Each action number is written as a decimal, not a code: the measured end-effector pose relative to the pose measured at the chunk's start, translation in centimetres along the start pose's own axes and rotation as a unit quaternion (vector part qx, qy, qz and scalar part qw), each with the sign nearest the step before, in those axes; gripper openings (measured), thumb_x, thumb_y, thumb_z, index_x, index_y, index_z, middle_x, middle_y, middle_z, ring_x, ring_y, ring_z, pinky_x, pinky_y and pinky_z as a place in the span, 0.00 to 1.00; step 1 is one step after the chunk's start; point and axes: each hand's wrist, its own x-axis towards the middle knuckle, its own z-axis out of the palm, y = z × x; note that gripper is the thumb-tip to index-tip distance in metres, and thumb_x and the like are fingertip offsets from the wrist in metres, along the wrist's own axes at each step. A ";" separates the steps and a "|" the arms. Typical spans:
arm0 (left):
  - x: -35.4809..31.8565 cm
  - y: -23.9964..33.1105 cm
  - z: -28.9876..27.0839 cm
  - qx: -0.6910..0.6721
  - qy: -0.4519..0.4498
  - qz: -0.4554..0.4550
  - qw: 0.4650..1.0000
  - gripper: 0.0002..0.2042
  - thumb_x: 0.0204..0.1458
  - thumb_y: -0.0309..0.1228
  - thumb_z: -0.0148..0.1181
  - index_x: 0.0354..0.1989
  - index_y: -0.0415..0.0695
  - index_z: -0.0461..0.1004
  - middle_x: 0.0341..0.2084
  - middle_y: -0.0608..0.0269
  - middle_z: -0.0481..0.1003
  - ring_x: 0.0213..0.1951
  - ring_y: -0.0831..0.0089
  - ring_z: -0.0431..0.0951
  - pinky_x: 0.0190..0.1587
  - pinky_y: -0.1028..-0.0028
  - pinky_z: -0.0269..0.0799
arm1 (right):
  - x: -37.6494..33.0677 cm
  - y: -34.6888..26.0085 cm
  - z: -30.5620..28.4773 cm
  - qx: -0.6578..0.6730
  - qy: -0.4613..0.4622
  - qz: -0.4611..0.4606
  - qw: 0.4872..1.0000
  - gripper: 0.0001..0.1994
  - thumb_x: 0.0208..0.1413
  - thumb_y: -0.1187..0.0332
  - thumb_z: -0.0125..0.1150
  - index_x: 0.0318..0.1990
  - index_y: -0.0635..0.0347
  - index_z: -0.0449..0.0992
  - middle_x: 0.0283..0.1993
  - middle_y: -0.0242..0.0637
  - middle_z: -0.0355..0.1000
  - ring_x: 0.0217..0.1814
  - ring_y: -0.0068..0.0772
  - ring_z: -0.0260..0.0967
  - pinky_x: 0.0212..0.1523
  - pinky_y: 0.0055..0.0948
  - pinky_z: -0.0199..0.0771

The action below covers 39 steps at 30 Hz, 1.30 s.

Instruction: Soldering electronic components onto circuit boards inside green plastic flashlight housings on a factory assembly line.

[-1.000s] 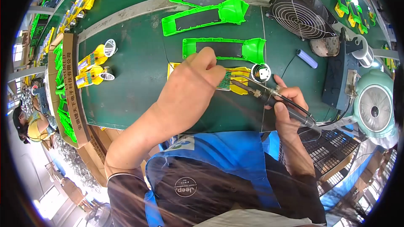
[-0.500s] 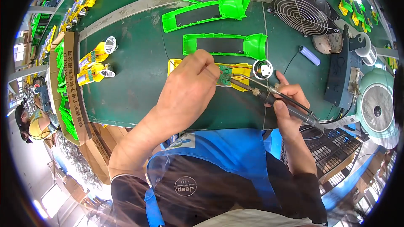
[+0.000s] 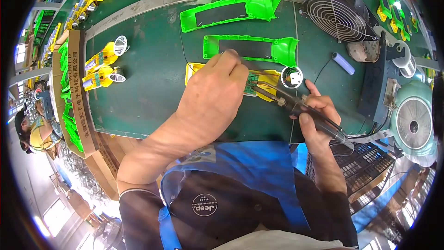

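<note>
My right hand [image 3: 322,113] is wrapped round a soldering iron [image 3: 319,119] with a thin metal tube along it. Its tip reaches the small green circuit board [image 3: 251,83] in a yellow housing [image 3: 270,78]. A round white-and-silver lamp head [image 3: 292,78] sits at that housing's right end, close to my right fingertips. From the left, my left hand [image 3: 215,85] is pinched over the housing and covers its middle. What its fingers hold, if anything, is hidden. Just beyond lies a green shell [image 3: 284,52] with a dark panel.
Two more green shells [image 3: 226,14] lie farther back. Two yellow lamp units [image 3: 104,76] stand left, beside a cardboard box [image 3: 81,92] of green parts. At right are a black fan [image 3: 337,16], a purple cylindrical cell [image 3: 343,64], a blue-grey box [image 3: 372,83] and a solder spool [image 3: 404,60].
My left hand has shifted slightly right and up, its fingertips now overlapping the near green shell. The iron has tilted a little, still at the board.
</note>
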 end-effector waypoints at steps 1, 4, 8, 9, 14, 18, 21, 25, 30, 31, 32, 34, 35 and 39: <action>0.0 0.0 0.0 0.001 0.000 0.000 1.000 0.06 0.45 0.18 0.60 0.28 0.38 0.68 0.32 0.57 0.68 0.33 0.56 0.73 0.34 0.62 0.70 | 0.0 0.3 -0.1 0.001 0.000 0.000 1.000 0.10 0.53 0.68 0.64 0.35 0.60 0.69 0.24 0.34 0.75 0.29 0.24 0.75 0.69 0.55 0.51; 0.1 0.1 -0.2 0.049 -0.024 0.020 0.998 0.07 0.40 0.19 0.58 0.28 0.37 0.69 0.31 0.54 0.66 0.35 0.60 0.73 0.36 0.66 0.72 | 0.0 1.4 -0.6 -0.021 -0.035 -0.087 0.995 0.11 0.50 0.68 0.67 0.35 0.59 0.69 0.26 0.35 0.74 0.29 0.26 0.72 0.67 0.58 0.53; 0.2 0.4 -0.4 0.020 -0.029 -0.016 0.999 0.05 0.45 0.19 0.59 0.28 0.37 0.68 0.32 0.57 0.68 0.34 0.56 0.73 0.34 0.62 0.70 | 0.0 1.6 -0.7 -0.027 -0.043 -0.108 0.993 0.12 0.50 0.67 0.67 0.36 0.60 0.69 0.26 0.35 0.73 0.29 0.27 0.72 0.67 0.58 0.53; 0.2 0.4 -0.4 0.025 -0.029 -0.017 0.999 0.05 0.45 0.18 0.59 0.27 0.37 0.68 0.32 0.57 0.68 0.33 0.56 0.73 0.34 0.62 0.70 | -0.1 1.7 -0.7 -0.008 -0.029 -0.100 0.995 0.12 0.51 0.67 0.67 0.36 0.60 0.69 0.27 0.35 0.73 0.30 0.27 0.73 0.67 0.59 0.53; 0.4 0.5 -0.4 0.028 -0.038 -0.022 0.999 0.05 0.45 0.18 0.58 0.27 0.38 0.68 0.32 0.57 0.68 0.33 0.56 0.73 0.34 0.62 0.70 | -0.4 1.0 -1.0 0.033 0.009 -0.042 0.999 0.12 0.52 0.67 0.66 0.37 0.62 0.69 0.28 0.34 0.73 0.31 0.27 0.73 0.68 0.59 0.51; 0.3 0.5 -0.5 0.021 -0.030 -0.021 0.999 0.05 0.44 0.18 0.59 0.27 0.37 0.68 0.31 0.57 0.68 0.33 0.56 0.73 0.35 0.62 0.70 | 0.0 0.8 -0.8 0.046 -0.003 -0.028 0.999 0.10 0.53 0.68 0.65 0.36 0.61 0.70 0.26 0.33 0.74 0.31 0.25 0.74 0.69 0.56 0.51; 0.5 0.6 -0.5 0.008 -0.029 -0.023 0.999 0.05 0.43 0.18 0.58 0.27 0.38 0.68 0.31 0.57 0.68 0.33 0.56 0.73 0.34 0.62 0.70 | 0.0 0.7 -0.9 0.006 -0.025 -0.027 0.999 0.11 0.53 0.67 0.66 0.36 0.61 0.71 0.25 0.32 0.75 0.29 0.22 0.73 0.69 0.55 0.52; 0.4 0.6 -0.3 0.014 -0.023 -0.026 0.999 0.05 0.43 0.17 0.58 0.27 0.38 0.68 0.31 0.57 0.68 0.32 0.56 0.73 0.34 0.62 0.70 | 0.1 0.8 -0.8 -0.013 -0.027 -0.023 0.999 0.12 0.51 0.67 0.67 0.35 0.61 0.70 0.25 0.30 0.75 0.27 0.21 0.72 0.68 0.55 0.54; 0.3 0.6 -0.1 0.023 -0.011 -0.019 1.000 0.05 0.44 0.18 0.59 0.27 0.37 0.68 0.31 0.57 0.69 0.33 0.56 0.73 0.35 0.62 0.71 | 0.0 1.1 -0.6 -0.019 -0.017 -0.048 0.999 0.12 0.50 0.67 0.68 0.34 0.61 0.70 0.25 0.30 0.75 0.27 0.21 0.71 0.67 0.55 0.55; 0.4 0.6 -0.2 0.023 -0.011 -0.020 0.999 0.05 0.44 0.18 0.59 0.27 0.37 0.68 0.31 0.57 0.69 0.33 0.56 0.73 0.35 0.62 0.71 | 0.0 1.2 -0.6 -0.015 -0.011 -0.053 0.998 0.12 0.50 0.67 0.68 0.34 0.61 0.70 0.25 0.30 0.74 0.27 0.21 0.70 0.67 0.55 0.55; 0.4 0.7 -0.2 0.023 -0.018 -0.025 0.999 0.05 0.44 0.18 0.59 0.27 0.37 0.69 0.32 0.57 0.69 0.33 0.56 0.73 0.35 0.62 0.71 | -0.2 1.4 -0.9 -0.019 -0.025 -0.052 0.998 0.12 0.51 0.66 0.68 0.35 0.61 0.70 0.26 0.31 0.75 0.28 0.22 0.72 0.67 0.55 0.55; 0.3 0.6 -0.2 0.028 -0.031 -0.028 0.999 0.05 0.45 0.18 0.58 0.27 0.37 0.69 0.32 0.56 0.69 0.34 0.56 0.73 0.35 0.62 0.70 | -0.1 1.2 -0.9 -0.005 -0.020 -0.054 0.998 0.12 0.51 0.66 0.68 0.35 0.61 0.70 0.26 0.32 0.75 0.28 0.23 0.73 0.67 0.56 0.55; 0.3 0.6 -0.3 0.028 -0.031 -0.028 0.999 0.05 0.45 0.18 0.58 0.27 0.37 0.69 0.32 0.56 0.69 0.34 0.56 0.73 0.35 0.62 0.70 | -0.1 1.1 -0.9 0.010 -0.015 -0.056 0.998 0.13 0.51 0.65 0.68 0.35 0.61 0.70 0.26 0.32 0.75 0.29 0.24 0.74 0.67 0.56 0.54; 0.3 0.7 -0.3 0.029 -0.032 -0.031 0.999 0.04 0.45 0.18 0.58 0.27 0.37 0.68 0.32 0.56 0.69 0.34 0.56 0.73 0.35 0.62 0.70 | -0.2 0.9 -0.8 0.046 0.004 -0.022 0.999 0.11 0.54 0.66 0.65 0.36 0.62 0.69 0.26 0.35 0.75 0.30 0.26 0.76 0.68 0.57 0.52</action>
